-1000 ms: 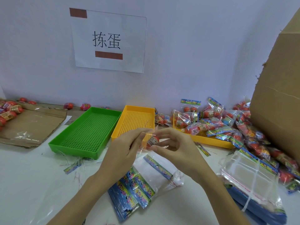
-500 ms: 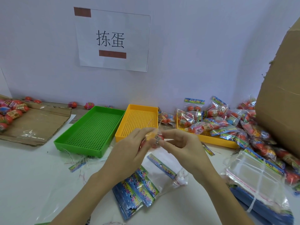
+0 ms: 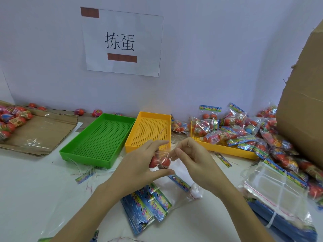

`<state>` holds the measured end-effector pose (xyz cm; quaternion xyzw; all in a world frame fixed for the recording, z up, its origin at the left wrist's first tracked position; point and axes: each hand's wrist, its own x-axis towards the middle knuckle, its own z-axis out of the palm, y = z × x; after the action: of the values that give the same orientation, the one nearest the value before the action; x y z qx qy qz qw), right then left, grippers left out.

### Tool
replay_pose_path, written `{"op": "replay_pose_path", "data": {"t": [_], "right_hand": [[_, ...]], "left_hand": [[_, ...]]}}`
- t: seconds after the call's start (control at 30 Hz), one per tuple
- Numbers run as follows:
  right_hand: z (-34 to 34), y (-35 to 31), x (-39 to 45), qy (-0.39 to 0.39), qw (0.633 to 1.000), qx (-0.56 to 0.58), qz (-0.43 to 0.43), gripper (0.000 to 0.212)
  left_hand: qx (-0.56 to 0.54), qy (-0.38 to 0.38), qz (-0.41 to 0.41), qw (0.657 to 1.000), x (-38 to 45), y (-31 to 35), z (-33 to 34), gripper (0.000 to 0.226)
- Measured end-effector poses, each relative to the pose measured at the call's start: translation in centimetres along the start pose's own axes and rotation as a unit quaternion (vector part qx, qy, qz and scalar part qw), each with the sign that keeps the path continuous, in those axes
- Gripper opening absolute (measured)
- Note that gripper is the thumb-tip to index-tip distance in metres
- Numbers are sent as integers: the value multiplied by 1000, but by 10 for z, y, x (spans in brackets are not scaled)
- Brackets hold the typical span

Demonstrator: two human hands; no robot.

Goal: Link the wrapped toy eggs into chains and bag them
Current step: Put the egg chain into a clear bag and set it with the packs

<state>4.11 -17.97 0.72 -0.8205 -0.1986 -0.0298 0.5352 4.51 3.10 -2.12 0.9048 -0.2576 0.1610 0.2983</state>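
My left hand holds red wrapped toy eggs between thumb and fingers, above the table's middle. My right hand pinches the clear wrapper film that rises from those eggs. Under my hands lie a clear bag and a stack of blue printed header cards. Loose wrapped eggs lie at the far left on a cardboard sheet. Several filled bags of eggs are piled at the right.
An empty green tray and a yellow tray stand side by side behind my hands. A second yellow tray sits under the filled bags. A bundle of clear bags lies at the right, beside a large cardboard box.
The eggs have dropped lower into my left hand's grip. My right hand has shifted right and now pinches the film above them. The view has shifted slightly.
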Motion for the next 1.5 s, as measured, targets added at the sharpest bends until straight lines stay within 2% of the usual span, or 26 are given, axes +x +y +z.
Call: {"op": "replay_pose_path", "data": {"t": [0.1,0.27,0.43,0.53,0.67,0.73,0.87,1.0,1.1,1.27,1.4,1.5], "right_hand": [[0,-2,0,-7,1000,15,22,9],[10,0,-2,21,1000,4,20,31],[8,3,0,58,997,9,48,31],[3,2,2,72,996,0,56,23],[1,0,1,48,997,31,58,5],[0,-2,0,22,996,55,67,7],[1,-3,-2,-11,995,52,84,29],[-4,-5,-1,-12,993,96,75,25],[-11,-6,0,-10,985,138,105,38],[-15,-11,-3,1,988,133,82,36],[-17,-12,-3,21,987,139,75,27],[-18,-12,-3,16,987,143,78,28]], "left_hand": [[-5,14,-2,1000,1,2,0,77],[-38,34,-5,999,1,7,-2,62],[-189,-21,-37,981,3,8,-2,46],[-207,-14,-59,977,3,5,-5,43],[-205,31,-75,975,3,6,-4,39],[-217,59,-82,971,4,5,-2,37],[-273,86,-116,951,5,4,-4,38],[-335,64,-129,931,7,2,-16,40],[-365,33,-136,921,6,-1,-27,47],[-435,-5,-134,890,4,-2,-31,53],[-421,-16,-129,898,4,-2,-33,53],[-353,-51,-113,927,2,-2,-38,57]]}}
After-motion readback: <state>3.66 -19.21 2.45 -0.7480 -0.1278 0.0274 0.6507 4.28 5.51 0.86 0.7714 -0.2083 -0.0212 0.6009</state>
